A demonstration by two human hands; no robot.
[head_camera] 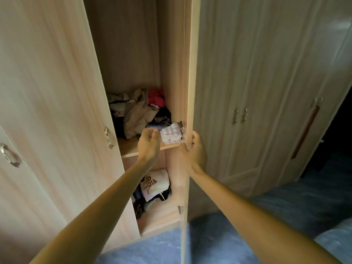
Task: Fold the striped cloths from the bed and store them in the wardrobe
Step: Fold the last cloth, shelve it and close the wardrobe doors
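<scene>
Wardrobe (133, 44) compartment is open, with the left door (57, 92) and right door (192, 73) swung outward. The folded striped cloth (170, 135) lies on the shelf (129, 147), at the shelf's front right corner, close to the side wall. The left hand (148, 143) is at the shelf's front edge with its fingers curled and the fingertips just beside the cloth's left side; whether they pinch it, touch it or stand clear cannot be told. The right hand (194, 147) is level with the shelf, its fingers wrapped round the edge of the right door and gripping it. A loose pile of clothes (137, 111) fills the rear of the shelf, behind the cloth. More garments (154, 185) lie in the compartment below the shelf. Blue carpet (152, 248) covers the floor well below the shelf.
</scene>
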